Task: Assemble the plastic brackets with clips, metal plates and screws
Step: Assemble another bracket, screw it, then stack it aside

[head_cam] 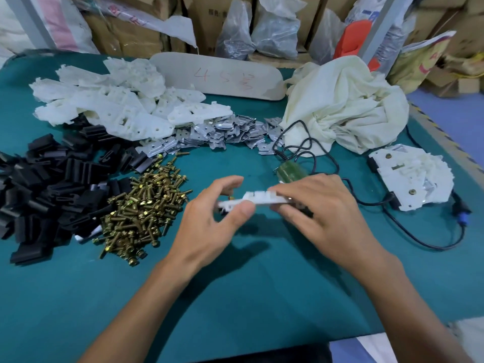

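Note:
A white plastic bracket (258, 199) is held edge-on above the middle of the teal table between both hands. My left hand (209, 224) pinches its left end with thumb and fingers. My right hand (322, 208) grips its right end from above, fingers curled over it. A pile of white brackets (110, 100) lies at the back left, black clips (49, 189) at the left, brass screws (141, 210) beside them, and metal plates (222, 132) behind the centre.
A green-handled electric screwdriver (290, 171) with a black cable (419, 237) lies just behind my hands. Assembled brackets (411, 176) are stacked at the right. A crumpled white cloth (345, 103) and a beige board (220, 77) lie at the back; cartons and bags stand behind the table.

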`<action>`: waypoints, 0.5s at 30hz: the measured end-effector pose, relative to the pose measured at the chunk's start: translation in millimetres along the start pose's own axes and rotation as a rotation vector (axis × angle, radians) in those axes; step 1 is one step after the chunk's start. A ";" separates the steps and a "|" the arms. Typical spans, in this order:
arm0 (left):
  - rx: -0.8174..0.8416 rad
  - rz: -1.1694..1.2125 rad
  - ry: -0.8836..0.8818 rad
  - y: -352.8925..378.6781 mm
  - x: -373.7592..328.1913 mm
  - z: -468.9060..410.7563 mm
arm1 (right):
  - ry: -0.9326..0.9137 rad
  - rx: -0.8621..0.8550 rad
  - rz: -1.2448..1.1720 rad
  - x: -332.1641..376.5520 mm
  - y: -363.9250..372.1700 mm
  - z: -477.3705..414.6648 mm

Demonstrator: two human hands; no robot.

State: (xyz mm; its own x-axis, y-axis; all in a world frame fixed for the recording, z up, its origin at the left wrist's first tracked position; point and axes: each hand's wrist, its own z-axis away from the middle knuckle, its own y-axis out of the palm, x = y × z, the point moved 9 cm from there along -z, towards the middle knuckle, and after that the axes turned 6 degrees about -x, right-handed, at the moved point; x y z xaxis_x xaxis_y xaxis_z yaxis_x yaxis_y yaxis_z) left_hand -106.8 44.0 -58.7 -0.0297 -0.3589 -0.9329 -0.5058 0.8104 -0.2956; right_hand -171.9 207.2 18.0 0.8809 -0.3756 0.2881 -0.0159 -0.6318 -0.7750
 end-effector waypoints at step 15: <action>-0.003 -0.042 0.003 9.1 6.6 0.3 | 0.996 -0.446 0.126 -226.2 -115.8 67.5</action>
State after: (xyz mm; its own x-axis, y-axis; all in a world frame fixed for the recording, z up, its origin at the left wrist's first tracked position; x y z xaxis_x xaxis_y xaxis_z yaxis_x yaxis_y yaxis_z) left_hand -111.3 49.1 -67.6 -0.0112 -0.3936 -0.9192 -0.5096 0.7932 -0.3335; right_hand -337.4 411.2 4.6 0.0877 -0.7068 0.7019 -0.4256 -0.6637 -0.6152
